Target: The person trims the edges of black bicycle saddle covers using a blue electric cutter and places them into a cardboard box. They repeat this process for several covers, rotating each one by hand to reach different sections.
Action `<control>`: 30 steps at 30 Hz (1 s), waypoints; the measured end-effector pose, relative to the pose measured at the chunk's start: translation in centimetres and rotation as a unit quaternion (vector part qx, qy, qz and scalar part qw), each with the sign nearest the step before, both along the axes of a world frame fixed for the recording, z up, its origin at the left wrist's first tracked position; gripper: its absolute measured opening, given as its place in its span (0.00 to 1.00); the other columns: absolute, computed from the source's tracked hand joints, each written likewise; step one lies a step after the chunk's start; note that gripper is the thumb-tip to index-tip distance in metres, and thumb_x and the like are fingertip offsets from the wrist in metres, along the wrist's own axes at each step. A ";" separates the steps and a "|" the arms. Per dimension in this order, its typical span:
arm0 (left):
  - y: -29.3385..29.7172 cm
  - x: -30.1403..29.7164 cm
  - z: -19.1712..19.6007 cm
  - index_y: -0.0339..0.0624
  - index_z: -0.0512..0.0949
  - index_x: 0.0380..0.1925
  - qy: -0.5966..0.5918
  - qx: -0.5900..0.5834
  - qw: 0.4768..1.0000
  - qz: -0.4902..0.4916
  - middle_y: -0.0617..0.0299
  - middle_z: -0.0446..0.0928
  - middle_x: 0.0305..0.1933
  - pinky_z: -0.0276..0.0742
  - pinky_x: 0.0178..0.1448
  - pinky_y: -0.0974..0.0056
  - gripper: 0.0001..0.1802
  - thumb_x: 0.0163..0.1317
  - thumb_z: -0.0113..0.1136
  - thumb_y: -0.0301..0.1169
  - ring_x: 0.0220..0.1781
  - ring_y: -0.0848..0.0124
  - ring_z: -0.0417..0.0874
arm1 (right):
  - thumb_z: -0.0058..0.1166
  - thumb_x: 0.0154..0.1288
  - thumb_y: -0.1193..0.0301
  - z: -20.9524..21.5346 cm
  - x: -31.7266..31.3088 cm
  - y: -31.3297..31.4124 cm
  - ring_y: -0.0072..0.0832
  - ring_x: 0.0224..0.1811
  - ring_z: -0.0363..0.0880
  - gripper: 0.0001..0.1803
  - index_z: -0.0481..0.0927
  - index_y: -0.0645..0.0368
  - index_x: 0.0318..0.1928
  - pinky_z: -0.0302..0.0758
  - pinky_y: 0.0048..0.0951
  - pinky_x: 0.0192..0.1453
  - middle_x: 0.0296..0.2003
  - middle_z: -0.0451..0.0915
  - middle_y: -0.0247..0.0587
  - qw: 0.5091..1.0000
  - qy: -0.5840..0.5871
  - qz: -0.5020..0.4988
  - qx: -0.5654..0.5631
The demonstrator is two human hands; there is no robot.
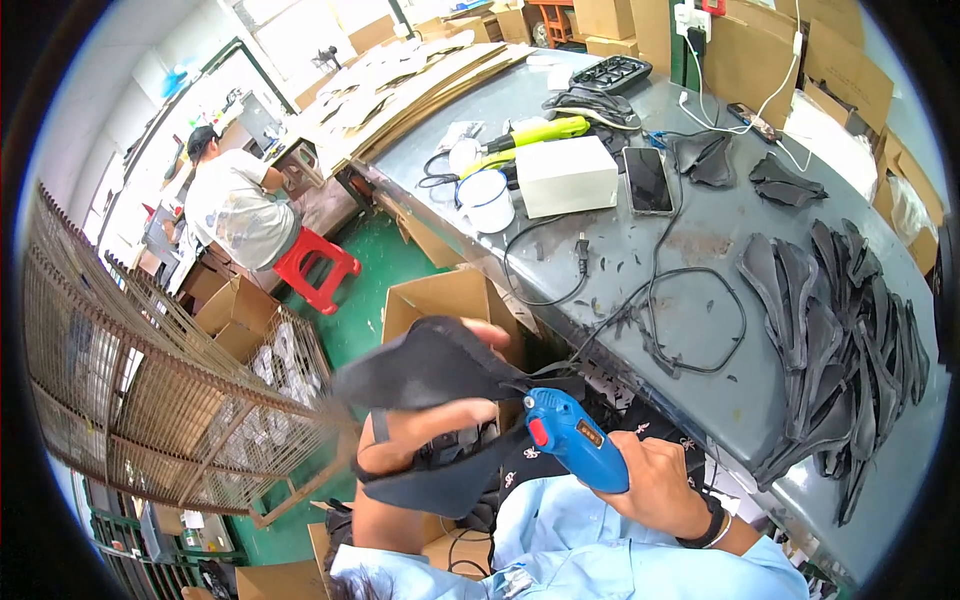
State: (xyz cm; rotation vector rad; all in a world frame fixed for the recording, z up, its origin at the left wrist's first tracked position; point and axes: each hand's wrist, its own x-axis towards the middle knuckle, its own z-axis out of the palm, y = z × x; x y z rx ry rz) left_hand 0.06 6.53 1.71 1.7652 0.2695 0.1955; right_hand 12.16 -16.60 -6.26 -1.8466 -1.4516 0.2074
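Head view, sole view on record: the person's left hand (425, 425) holds a black curved fabric-and-foam piece (430, 370) up over the lap, fingers closed through it, thumb side uppermost; it sits clear of the desk (700, 250), just below its near edge. The right hand (655, 480) has its grip wrapped tight round a blue handheld electric tool (570, 435) with a red switch, nose touching the piece's edge. To do this step well (a judgement), the piece wants holding taut and the tool nose kept flush on the seam, cord (640, 300) slack. On the desk: a stack of like black pieces (840, 330), a phone (648, 180), a white box (567, 175), a white mug (487, 200). Beside the lap, an open cardboard box (440, 300).
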 end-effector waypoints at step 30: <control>-7.4 2.3 -5.0 0.39 0.65 0.49 -0.378 -0.116 0.827 0.399 0.54 0.70 0.46 0.74 0.52 0.60 0.22 0.51 0.54 0.22 0.46 0.64 0.75 | 0.72 0.43 0.64 1.4 -1.6 1.3 0.38 0.22 0.80 0.29 0.72 0.63 0.43 0.75 0.33 0.27 0.23 0.79 0.43 0.999 0.028 -0.021 0.022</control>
